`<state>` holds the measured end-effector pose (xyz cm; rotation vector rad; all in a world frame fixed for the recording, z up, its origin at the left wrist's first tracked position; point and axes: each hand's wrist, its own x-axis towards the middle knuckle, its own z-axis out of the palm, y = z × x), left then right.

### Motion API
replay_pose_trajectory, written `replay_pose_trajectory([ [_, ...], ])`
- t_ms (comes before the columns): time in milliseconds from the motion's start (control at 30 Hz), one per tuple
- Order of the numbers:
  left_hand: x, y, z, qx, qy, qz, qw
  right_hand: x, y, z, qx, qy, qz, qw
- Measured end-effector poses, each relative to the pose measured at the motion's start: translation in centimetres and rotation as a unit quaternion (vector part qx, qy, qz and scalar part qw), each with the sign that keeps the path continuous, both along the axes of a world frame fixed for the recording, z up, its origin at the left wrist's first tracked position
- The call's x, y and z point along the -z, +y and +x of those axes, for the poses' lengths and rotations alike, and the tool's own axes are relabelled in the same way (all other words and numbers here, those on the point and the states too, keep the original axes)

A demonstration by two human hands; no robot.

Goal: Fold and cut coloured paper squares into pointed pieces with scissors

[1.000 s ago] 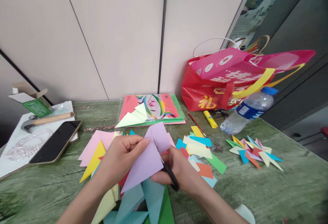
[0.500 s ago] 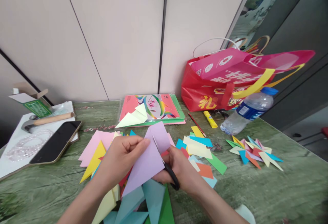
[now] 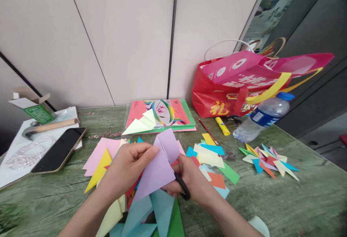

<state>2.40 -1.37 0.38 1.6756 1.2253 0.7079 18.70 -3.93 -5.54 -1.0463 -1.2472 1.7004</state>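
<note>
A sheet of purple paper is raised above the table, with a slit running through it and a flap curling to the right. Its left edge is pinched between the thumb and fingers of my left hand. My right hand grips a pair of scissors by the black handle; most of the blades are hidden by the paper. Beneath the hands lie folded blue-green paper pieces, a yellow folded piece and pink paper. Small coloured paper strips lie scattered to the right of my right hand.
Behind lies a colour-paper pack. A red gift bag, water bottle, glue stick and pencil stand or lie right, near a folded paper star cluster. At left are a phone, hammer and small box.
Both hands stay nearly in place. The scissors and the purple paper have shifted only slightly, and the blade visible in the slit earlier is now less exposed.
</note>
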Motion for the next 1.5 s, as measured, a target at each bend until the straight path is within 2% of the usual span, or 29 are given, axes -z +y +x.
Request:
replay_pose_trajectory([
  [167, 0.0, 0.0, 0.0, -0.031, 0.038, 0.058, 0.997, -0.2, 0.1, -0.1, -0.007, -0.008, -0.018, 1.000],
  [400, 0.5, 0.2, 0.3, 0.008, 0.031, 0.056, 0.998, -0.5, 0.1, -0.5, 0.008, 0.067, 0.016, 0.998],
  [633, 0.5, 0.1, 0.1, 0.050, 0.033, 0.069, 0.996, -1.0, 0.0, -0.7, 0.019, 0.024, 0.034, 0.999],
  [800, 0.7, 0.3, 0.0, 0.045, 0.038, 0.079, 0.995, -0.6, 0.1, -0.8, 0.011, 0.120, 0.036, 0.992],
  [900, 0.7, 0.3, 0.1, 0.044, 0.036, 0.075, 0.996, -0.7, 0.0, -0.8, 0.009, 0.142, 0.035, 0.989],
  [1267, 0.7, 0.1, -0.2, 0.047, 0.036, 0.060, 0.996, 0.1, 0.2, -0.9, 0.006, 0.122, 0.014, 0.992],
  [1500, 0.5, 0.1, -0.1, 0.046, 0.033, 0.055, 0.997, -0.4, 0.2, -0.8, 0.012, 0.079, -0.001, 0.997],
])
